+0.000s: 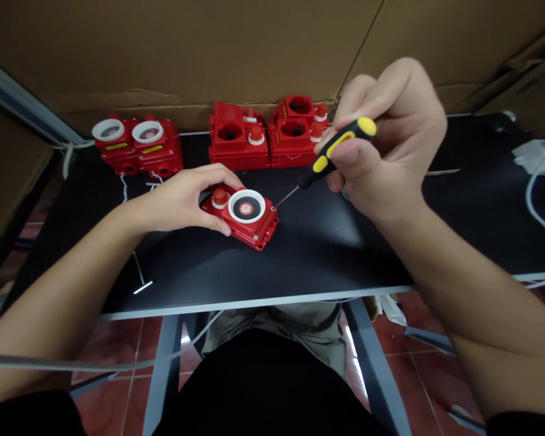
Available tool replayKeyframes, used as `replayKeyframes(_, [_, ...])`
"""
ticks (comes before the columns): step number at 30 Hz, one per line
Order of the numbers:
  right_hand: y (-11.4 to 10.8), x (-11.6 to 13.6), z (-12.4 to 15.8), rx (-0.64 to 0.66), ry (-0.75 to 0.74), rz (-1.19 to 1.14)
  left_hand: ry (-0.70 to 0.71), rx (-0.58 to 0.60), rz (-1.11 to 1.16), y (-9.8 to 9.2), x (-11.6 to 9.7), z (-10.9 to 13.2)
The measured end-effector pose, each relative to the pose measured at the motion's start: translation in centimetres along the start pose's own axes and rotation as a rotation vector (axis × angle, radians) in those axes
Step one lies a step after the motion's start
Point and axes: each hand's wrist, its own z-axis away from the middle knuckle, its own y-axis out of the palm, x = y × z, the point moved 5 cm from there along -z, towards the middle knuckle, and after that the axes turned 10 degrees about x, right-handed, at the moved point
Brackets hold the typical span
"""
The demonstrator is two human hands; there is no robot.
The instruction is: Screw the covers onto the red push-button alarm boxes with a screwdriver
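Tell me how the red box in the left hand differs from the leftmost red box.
The left hand grips the held box, with the screwdriver tip at its corner screw; no hand touches the leftmost box.
The leftmost box bears a yellow label on its face; none shows on the held box.
The held box lies near the table's middle, the leftmost box at the back left.
Both are red with a white ring.

- Red box-shaped device (266,227): flat on the black bench (186,275), set slantwise, face up; white ring (232,209) around a dark disc, white-collared red knob (220,195) beside it.
- Screwdriver (320,165): black-and-yellow handle, thin shaft, tilted, its tip at the device's corner screw (273,209).
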Motion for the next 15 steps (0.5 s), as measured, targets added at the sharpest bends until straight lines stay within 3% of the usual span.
replayKeyframes(9, [-0.3,1.1,-0.1,0.091,0.008,-0.006,-0.062,-0.015,0.073,0.7,0.4,-0.1])
replayKeyframes(15, [-0.9,1.2,-0.2,0.078,0.028,0.023,-0.072,-0.014,0.080,1.1,0.5,-0.2])
